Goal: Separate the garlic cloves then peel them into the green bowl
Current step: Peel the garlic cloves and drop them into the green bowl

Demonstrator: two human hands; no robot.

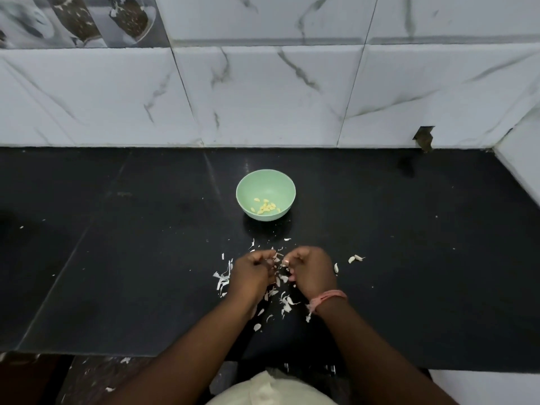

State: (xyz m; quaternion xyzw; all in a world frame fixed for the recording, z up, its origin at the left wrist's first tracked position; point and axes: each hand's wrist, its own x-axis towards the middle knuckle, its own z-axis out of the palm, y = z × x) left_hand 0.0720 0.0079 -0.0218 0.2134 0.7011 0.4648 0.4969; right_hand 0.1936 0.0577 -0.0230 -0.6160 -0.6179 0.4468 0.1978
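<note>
— Where was the green bowl (266,195)?

— It sat on the black counter (117,258), out past the hands and toward the tiled wall (263,92). A small heap of peeled cloves (265,207), yellowish, lay in its bottom on the near side.

— And the hands?

— Both were close together over the counter, just nearer than the bowl. The left hand (253,271) had its fingers curled in, knuckles up. The right hand (310,270) was curled the same way, with a pink thread band (328,298) round its wrist.

— What were they holding?

— Something small and pale sat between the two sets of fingertips, most likely a clove with its skin, but it was too small and blurred to be sure. Both hands looked pinched onto it; I couldn't tell which one carried it.

— What about the rest of the garlic?

— A few unpeeled cloves (355,258) lay on the counter just right of the right hand, apart from it. White skins (223,277) were scattered around and beneath both hands and wrists, thickest to the left of the left hand and between the forearms.

— Anything else?

— A few bits of skin lay on the floor (96,375) below the counter's edge.
</note>
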